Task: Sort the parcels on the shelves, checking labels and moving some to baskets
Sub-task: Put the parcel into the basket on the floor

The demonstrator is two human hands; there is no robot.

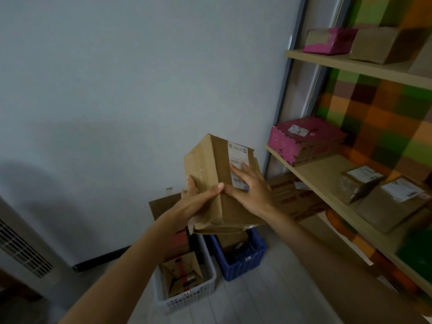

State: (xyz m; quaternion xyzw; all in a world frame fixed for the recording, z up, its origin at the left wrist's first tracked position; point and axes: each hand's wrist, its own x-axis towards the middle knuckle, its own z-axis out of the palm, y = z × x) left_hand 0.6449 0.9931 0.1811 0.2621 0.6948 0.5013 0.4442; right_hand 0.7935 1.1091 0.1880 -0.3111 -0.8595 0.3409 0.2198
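Observation:
I hold a brown cardboard parcel (pixel 210 167) up in front of me, above the baskets on the floor. A white shipping label (pixel 237 155) faces me on its right face. My left hand (pixel 198 199) grips the parcel's lower left side, thumb across the front edge. On the right face lies my right hand (pixel 250 188), its fingers spread over the lower part of the label. Below the parcel stand a white basket (pixel 205 288) holding brown boxes and a blue basket (pixel 243 260) holding a box.
Wooden shelves (pixel 322 174) run along the right. On them lie a pink box (pixel 301 139), brown labelled parcels (pixel 388 202), and higher up another pink box (pixel 327 40) beside a brown one. A vent unit (pixel 21 253) stands at the left. Flat cardboard leans against the wall.

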